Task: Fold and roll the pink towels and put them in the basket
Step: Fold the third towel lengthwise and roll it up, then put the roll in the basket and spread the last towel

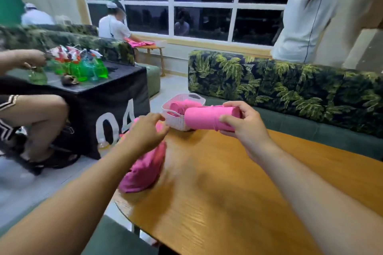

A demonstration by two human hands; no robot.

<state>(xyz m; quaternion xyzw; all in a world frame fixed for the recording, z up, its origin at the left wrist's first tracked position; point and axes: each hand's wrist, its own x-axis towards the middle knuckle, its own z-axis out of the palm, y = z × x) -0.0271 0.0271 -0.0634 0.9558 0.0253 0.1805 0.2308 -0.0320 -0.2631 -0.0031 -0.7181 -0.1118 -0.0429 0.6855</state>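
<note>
My right hand (243, 126) grips a rolled pink towel (204, 119) by its right end, holding it level above the table just in front of the white basket (176, 123). The basket stands at the table's far left corner with rolled pink towels (182, 104) inside. My left hand (147, 132) hovers with fingers apart, empty, close to the basket's left side. Below that hand a heap of loose pink towels (145, 170) lies on the table's left edge.
The wooden table (238, 188) spreads out in front of me. A green bench with leaf-print backrest (290, 83) runs behind it. To the left, a seated person's legs and a black table (93, 97) with green bottles. Other people sit or stand by the window.
</note>
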